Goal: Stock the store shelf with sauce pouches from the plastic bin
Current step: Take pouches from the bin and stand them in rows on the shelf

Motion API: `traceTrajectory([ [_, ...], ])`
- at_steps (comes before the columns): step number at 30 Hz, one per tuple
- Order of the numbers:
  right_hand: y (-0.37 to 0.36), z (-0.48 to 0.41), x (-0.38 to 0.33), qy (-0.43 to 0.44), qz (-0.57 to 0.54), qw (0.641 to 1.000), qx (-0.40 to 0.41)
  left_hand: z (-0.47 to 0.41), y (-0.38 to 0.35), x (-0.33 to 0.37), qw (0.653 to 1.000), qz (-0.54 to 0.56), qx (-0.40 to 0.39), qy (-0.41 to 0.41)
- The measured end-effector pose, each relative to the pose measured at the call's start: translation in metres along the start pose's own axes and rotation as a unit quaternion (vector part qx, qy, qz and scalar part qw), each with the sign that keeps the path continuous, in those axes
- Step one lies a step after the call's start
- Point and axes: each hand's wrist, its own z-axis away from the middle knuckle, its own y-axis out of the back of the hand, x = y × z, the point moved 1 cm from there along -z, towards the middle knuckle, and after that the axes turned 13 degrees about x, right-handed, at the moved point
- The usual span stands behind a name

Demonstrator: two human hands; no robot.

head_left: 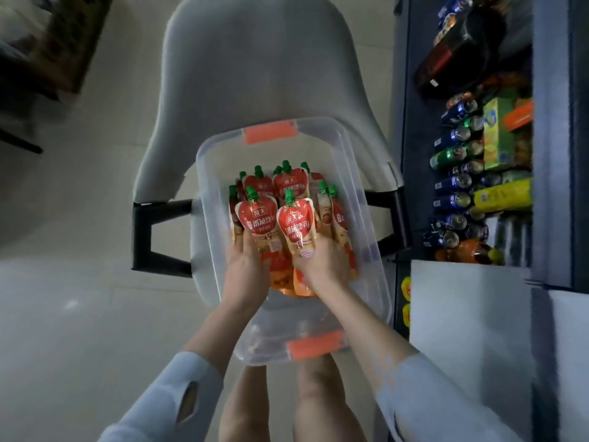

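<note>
A clear plastic bin (366,224) with orange latches sits on a grey chair and holds several red tomato sauce pouches with green caps. My left hand (247,269) grips one pouch (256,215) by its lower half. My right hand (322,263) grips another pouch (296,223) just beside it. Both pouches are upright, slightly above the rest of the pouches (288,183) in the bin. The store shelf (478,173) stands to the right.
The grey chair (255,74) has black armrests (153,234) on both sides of the bin. The shelf holds drink cans (452,199), green boxes (497,138) and dark bottles (446,59). A white panel (468,314) lies at lower right. Pale floor tiles lie to the left.
</note>
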Motion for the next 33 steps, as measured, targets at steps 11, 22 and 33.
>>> traceTrajectory([
  [11, 0.048, -0.013, 0.021, 0.064, -0.035, 0.995, 0.075, -0.031, -0.061, 0.017, 0.984, -0.119, 0.09, 0.096],
  [22, 0.066, -0.006, 0.031, 0.01, -0.188, 0.982, 0.026, -0.009, -0.035, 0.022, 0.993, 0.004, 0.059, 0.101],
  [33, 0.159, 0.075, 0.042, -0.036, -0.372, 0.926, 0.058, 0.064, 0.087, 0.067, 0.927, 0.324, -0.108, 0.155],
])
